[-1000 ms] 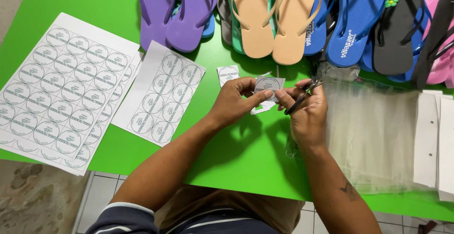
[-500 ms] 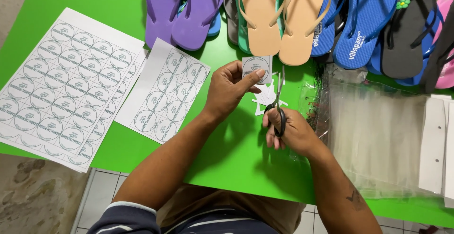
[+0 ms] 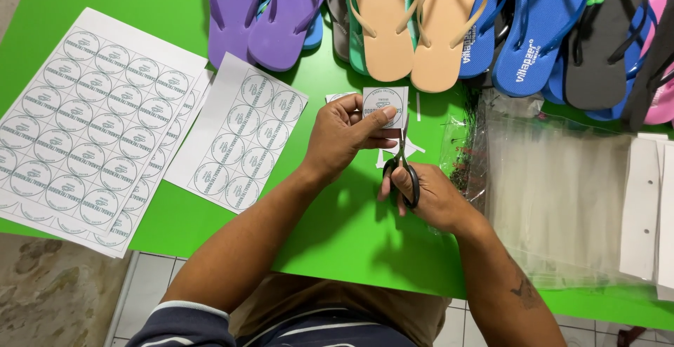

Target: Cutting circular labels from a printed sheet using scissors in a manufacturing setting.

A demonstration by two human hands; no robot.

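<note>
**Scissors at the edge of a small label square**

The left hand [image 3: 347,136] pinches a small paper label [image 3: 385,101], thumb pressed over its lower front and fingers behind, holding it upright just above the green table [image 3: 337,235]. The right hand [image 3: 428,196] is closed through the black loops of a pair of scissors [image 3: 403,161], whose blades point up and meet the label's right edge. The blades look nearly together, though from here I cannot say whether they are mid-cut or just resting against the paper.

A few white paper scraps [image 3: 411,149] lie on the table right below the blades. To the left are a half sheet of round labels [image 3: 239,136] and, beyond it, a full sheet of the same [image 3: 84,122] on top of others. To the right sits a stack of clear plastic bags [image 3: 554,192], with white cards [image 3: 642,207] past them. Along the far edge runs a row of flip-flops [image 3: 414,24] in purple, tan, blue, black and pink.

What worries me is how small that square is: the thumb sits close to the blades, so a hurried snip could catch the fingertip. The paper is also floppy and held from one side, so it may twist and let the cut stray into the printed circle.
</note>
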